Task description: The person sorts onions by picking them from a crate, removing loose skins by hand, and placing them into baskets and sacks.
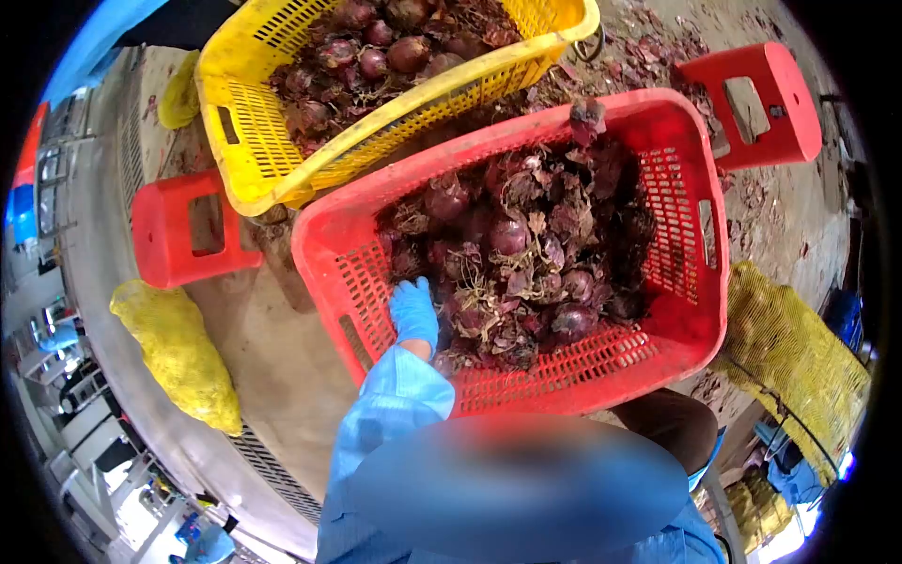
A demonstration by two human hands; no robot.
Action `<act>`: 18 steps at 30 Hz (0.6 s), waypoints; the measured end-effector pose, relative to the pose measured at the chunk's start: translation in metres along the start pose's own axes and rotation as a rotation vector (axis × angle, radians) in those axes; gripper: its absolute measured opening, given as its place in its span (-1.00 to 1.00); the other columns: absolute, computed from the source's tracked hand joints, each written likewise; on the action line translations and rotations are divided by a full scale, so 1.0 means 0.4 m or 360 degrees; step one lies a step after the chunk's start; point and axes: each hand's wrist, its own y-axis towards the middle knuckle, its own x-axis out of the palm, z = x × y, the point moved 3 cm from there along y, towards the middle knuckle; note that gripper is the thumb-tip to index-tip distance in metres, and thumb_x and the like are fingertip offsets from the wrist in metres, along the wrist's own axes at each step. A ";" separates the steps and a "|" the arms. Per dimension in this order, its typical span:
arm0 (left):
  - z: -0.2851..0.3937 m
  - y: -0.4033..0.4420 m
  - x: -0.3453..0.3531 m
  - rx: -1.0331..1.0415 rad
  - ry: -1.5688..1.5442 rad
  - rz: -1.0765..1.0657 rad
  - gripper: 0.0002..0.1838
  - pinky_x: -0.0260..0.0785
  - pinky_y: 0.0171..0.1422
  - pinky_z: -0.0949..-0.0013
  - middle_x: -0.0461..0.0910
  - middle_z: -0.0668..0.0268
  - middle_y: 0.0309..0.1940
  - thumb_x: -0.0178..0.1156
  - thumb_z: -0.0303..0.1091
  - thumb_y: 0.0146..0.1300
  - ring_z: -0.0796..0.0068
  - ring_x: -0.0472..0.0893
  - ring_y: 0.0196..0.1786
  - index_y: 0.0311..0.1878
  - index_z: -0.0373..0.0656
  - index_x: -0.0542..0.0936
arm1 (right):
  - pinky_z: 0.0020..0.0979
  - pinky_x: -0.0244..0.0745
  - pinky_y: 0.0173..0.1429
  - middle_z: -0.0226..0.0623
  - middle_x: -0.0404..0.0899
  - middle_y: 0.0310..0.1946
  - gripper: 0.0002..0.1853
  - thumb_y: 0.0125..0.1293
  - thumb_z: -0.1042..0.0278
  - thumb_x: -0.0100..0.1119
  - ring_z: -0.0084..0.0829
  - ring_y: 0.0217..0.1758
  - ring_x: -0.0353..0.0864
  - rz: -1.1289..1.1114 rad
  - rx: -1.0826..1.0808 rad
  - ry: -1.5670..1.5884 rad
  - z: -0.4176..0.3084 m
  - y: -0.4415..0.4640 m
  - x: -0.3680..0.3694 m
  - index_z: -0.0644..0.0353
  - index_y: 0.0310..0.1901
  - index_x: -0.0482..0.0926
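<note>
My left hand point(414, 315), in a blue glove, reaches into the left end of a red plastic crate point(324, 244). It lies against the edge of a heap of red onions point(508, 235), its fingers stretched forward and a little apart, with no onion visible in its grasp. Dry skins and stringy roots point(474, 315) cover much of the heap. My right hand does not show; a blurred oval covers the area in front of my body.
Beyond the red crate stands a yellow crate point(451, 99) of onions. Red stools point(155, 230) are at both sides. A filled yellow mesh sack point(183, 352) lies at left, and yellow netting point(794, 357) hangs at right. Onion skins point(648, 47) litter the floor.
</note>
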 end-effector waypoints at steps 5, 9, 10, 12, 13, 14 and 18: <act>-0.005 -0.004 -0.086 0.0009 -0.0092 -0.0058 -0.58 0.41 -0.06 0.16 0.46 0.07 -0.19 0.26 -0.40 -0.06 0.10 0.51 -0.09 -0.05 -0.04 0.49 | -0.18 0.31 0.17 -0.08 0.52 -0.01 -0.43 0.26 -0.18 -0.21 -0.05 0.08 0.46 0.0040 0.0023 -0.0080 0.067 -0.031 -0.100 0.13 0.03 0.51; -0.020 -0.061 -0.125 -0.0062 -0.0303 -0.0065 -0.51 0.36 0.01 0.14 0.44 0.07 -0.16 0.33 -0.24 -0.19 0.08 0.47 -0.06 -0.10 -0.07 0.46 | -0.18 0.30 0.19 -0.09 0.52 0.00 -0.42 0.26 -0.18 -0.22 -0.06 0.09 0.46 0.0049 0.0006 -0.0160 0.100 -0.015 -0.172 0.13 0.03 0.50; -0.023 -0.091 -0.146 0.0022 -0.0767 0.0227 -0.46 0.34 0.07 0.14 0.42 0.08 -0.14 0.34 -0.25 -0.18 0.08 0.45 -0.02 -0.04 -0.08 0.44 | -0.19 0.30 0.19 -0.09 0.52 0.00 -0.42 0.26 -0.18 -0.22 -0.06 0.09 0.45 0.0047 -0.0004 -0.0191 0.110 -0.003 -0.190 0.13 0.04 0.50; -0.028 -0.172 -0.184 0.0160 -0.1472 0.0701 -0.34 0.26 0.21 0.18 0.39 0.10 -0.07 0.37 -0.29 -0.18 0.11 0.40 0.08 0.08 -0.14 0.37 | -0.19 0.29 0.20 -0.10 0.52 0.00 -0.42 0.26 -0.18 -0.22 -0.06 0.10 0.45 0.0045 -0.0011 -0.0257 0.120 0.019 -0.230 0.13 0.04 0.50; -0.024 -0.195 -0.210 0.0240 -0.1713 0.0876 -0.27 0.22 0.27 0.22 0.37 0.11 -0.02 0.39 -0.32 -0.19 0.15 0.36 0.15 0.12 -0.19 0.32 | -0.19 0.29 0.20 -0.10 0.52 0.00 -0.41 0.26 -0.18 -0.22 -0.07 0.11 0.45 0.0050 -0.0021 -0.0278 0.117 0.030 -0.257 0.13 0.04 0.50; -0.017 -0.225 -0.219 0.0384 -0.1819 0.0957 -0.23 0.16 0.32 0.27 0.31 0.17 0.10 0.37 -0.43 -0.16 0.27 0.32 0.21 0.20 -0.19 0.27 | -0.19 0.28 0.21 -0.11 0.52 0.01 -0.41 0.26 -0.18 -0.23 -0.07 0.11 0.45 0.0037 -0.0030 -0.0284 0.119 0.038 -0.268 0.14 0.04 0.50; 0.065 -0.376 -0.316 0.0765 -0.2780 0.0835 -0.38 0.32 0.19 0.33 0.34 0.21 0.16 0.26 -0.41 0.04 0.24 0.41 0.15 0.21 -0.15 0.29 | -0.20 0.27 0.22 -0.12 0.52 0.01 -0.41 0.26 -0.18 -0.23 -0.08 0.13 0.44 0.0003 -0.0064 -0.0388 0.108 0.044 -0.326 0.14 0.05 0.50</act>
